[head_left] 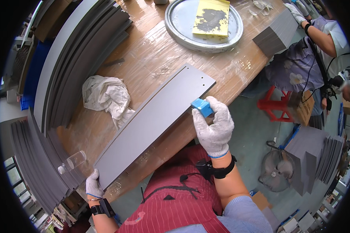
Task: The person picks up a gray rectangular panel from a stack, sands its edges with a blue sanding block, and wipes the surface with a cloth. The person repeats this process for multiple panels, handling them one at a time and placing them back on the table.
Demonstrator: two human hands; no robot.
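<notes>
Along the worktop (144, 54), the left grip (93, 184), its closure unclear, is touching the grey panel's (155, 124) near-left end, probably steadying it; the right grip (215, 130) is pinching a blue block (202, 107).

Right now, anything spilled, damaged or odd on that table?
No clear spill or damage. Two untidy spots: an uneven grey smear covers much of the yellow sheet on the round lid, and the white cloth lies crumpled beside the grey board. Either may be normal here.
</notes>
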